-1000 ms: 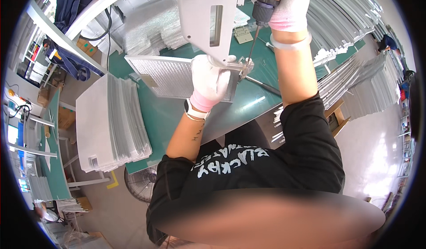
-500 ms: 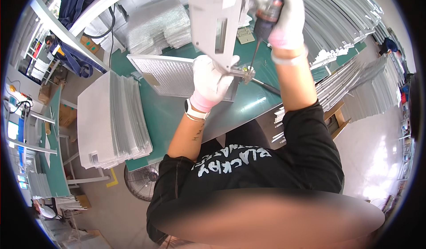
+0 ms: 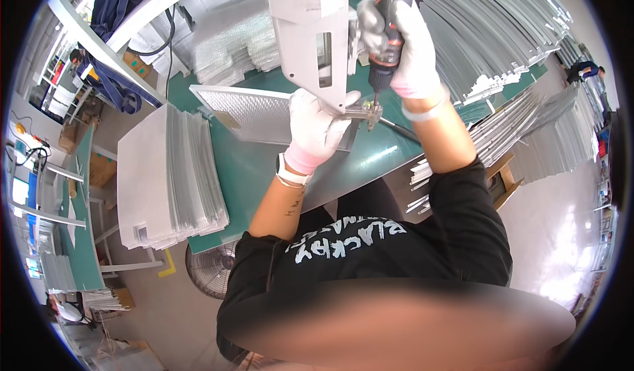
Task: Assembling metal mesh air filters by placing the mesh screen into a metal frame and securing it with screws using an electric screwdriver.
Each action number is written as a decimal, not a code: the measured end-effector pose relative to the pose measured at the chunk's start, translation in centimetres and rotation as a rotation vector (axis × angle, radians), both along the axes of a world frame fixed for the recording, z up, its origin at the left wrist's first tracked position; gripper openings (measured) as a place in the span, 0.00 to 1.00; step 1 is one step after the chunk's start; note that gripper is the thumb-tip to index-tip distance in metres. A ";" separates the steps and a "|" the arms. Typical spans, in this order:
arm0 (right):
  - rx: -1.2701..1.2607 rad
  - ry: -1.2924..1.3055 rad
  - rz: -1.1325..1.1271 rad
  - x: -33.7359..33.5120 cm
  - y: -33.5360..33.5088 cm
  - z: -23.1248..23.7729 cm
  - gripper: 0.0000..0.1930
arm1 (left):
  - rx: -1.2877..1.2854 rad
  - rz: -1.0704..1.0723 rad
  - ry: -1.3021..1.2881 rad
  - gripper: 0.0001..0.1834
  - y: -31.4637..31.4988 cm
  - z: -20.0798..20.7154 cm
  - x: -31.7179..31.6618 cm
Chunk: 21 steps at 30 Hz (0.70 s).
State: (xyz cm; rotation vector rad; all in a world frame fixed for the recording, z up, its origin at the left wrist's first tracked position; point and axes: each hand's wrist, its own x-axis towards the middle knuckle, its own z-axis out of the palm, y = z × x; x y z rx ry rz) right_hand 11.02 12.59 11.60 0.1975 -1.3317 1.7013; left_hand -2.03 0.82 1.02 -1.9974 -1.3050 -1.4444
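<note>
Bench (image 3: 360, 156): bare green from front edge up to 6 o'clock of the metal fitting (image 3: 367, 112). Left hand (image 3: 316, 130) closed round the housing (image 3: 307, 50) at its lower tip; fitting sits at that hand's 2 o'clock, just past the thumb, so left is nearer. Rod (image 3: 399, 130) at fitting's 4. Panel (image 3: 257, 113) at 9, panel stack (image 3: 148, 173) well apart at 8. Driver (image 3: 387, 54) axis about 12:30 to 6:30, bit down at fitting; can't tell if seated. Right hand (image 3: 416, 54) clamped on driver. Strips (image 3: 495, 27) crowd 2 o'clock.
</note>
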 end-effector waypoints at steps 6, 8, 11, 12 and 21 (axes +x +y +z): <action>-0.069 0.079 0.077 0.4 -0.3 2.2 0.16 | -0.029 -0.079 -0.076 0.18 0.0 -0.1 -0.1; 0.057 -0.027 0.102 -0.6 -1.6 1.6 0.15 | -0.013 -0.058 -0.075 0.18 0.1 -0.3 -0.2; -0.124 0.074 -0.094 -0.2 -2.5 4.9 0.16 | -0.033 -0.030 0.013 0.17 0.2 -0.5 -0.4; -0.050 0.060 0.160 1.1 1.5 4.1 0.15 | -0.045 -0.055 -0.031 0.17 0.3 -0.2 -0.2; -0.160 -0.013 -0.348 0.6 1.0 3.8 0.13 | -0.073 -0.055 -0.005 0.17 0.6 -0.6 -0.4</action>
